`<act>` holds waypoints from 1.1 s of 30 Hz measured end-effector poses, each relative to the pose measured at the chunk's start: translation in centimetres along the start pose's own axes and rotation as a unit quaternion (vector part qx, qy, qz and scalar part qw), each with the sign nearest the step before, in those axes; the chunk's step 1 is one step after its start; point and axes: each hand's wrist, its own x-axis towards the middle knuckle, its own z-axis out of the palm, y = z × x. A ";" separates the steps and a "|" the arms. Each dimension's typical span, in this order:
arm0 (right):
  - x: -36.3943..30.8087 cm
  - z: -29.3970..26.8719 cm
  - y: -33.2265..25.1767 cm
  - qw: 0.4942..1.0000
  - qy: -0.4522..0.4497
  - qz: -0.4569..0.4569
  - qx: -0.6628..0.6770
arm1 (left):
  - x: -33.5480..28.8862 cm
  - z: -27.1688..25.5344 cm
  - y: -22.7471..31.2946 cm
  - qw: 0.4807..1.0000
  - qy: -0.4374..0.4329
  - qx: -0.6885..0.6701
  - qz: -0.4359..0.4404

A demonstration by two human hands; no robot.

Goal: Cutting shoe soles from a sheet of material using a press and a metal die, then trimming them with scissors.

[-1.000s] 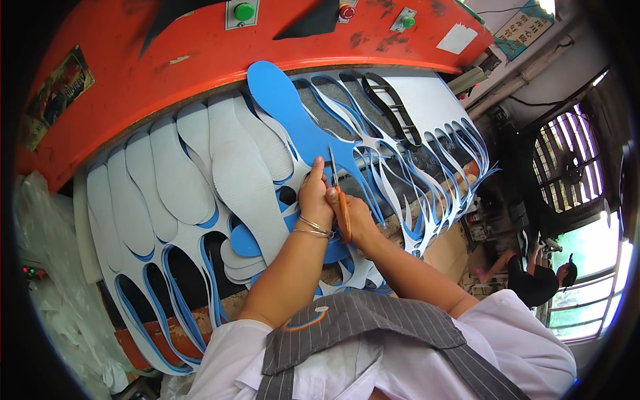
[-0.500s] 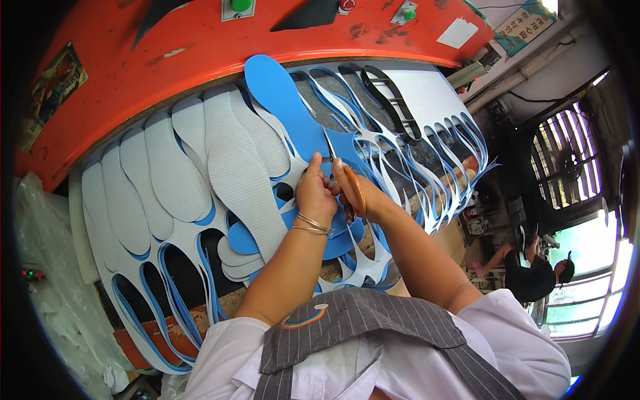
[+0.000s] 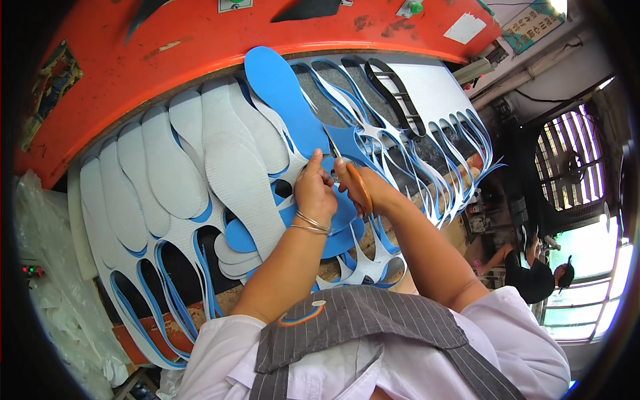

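Note:
My right hand [image 3: 363, 188] is closed around scissors with orange handles [image 3: 361, 189]. Their narrow blades point away from me, against the blue foam sheet [image 3: 344, 139]. Just to the left, my left hand [image 3: 315, 191] has its thumb up and fingers curled on the blue foam, close to the blades. Beyond both hands lies a long blue insole [image 3: 283, 93], its far end near the red machine. Grey-white ribbed insoles [image 3: 240, 170] overlap on the left of my left hand. Blue foam below the hands is partly covered by my fingers and wrist.
A black insole-shaped cutting die [image 3: 395, 93] rests on a white ribbed sheet [image 3: 432, 83] at the far right. Cut-out sheet scraps [image 3: 440, 170] hang over the near edge. The red machine front [image 3: 200, 41] spans the back. Another person [image 3: 530, 277] is at the far right.
My right hand and the scissors have shifted slightly right, and the orange handles tilt more outward. My left hand stays by the blades on the blue foam.

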 end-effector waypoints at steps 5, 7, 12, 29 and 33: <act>0.1 -0.7 -0.9 1.000 -0.001 -0.014 -0.010 | 0.0 0.5 -0.2 1.000 0.014 0.016 -0.002; 0.2 -0.8 -0.8 1.000 0.004 -0.020 -0.009 | 0.0 0.7 -0.2 1.000 0.013 0.017 -0.002; 2.4 -2.3 0.7 0.998 -0.046 0.014 0.043 | 0.0 1.0 -0.6 1.000 0.013 0.010 0.004; 5.7 -5.7 -0.5 0.997 -0.067 -0.022 0.037 | 0.0 3.2 -1.7 1.000 -0.015 -0.011 -0.021; 6.0 -6.4 -0.8 0.996 -0.077 -0.028 0.022 | 0.1 3.8 -1.8 1.000 -0.024 0.004 -0.013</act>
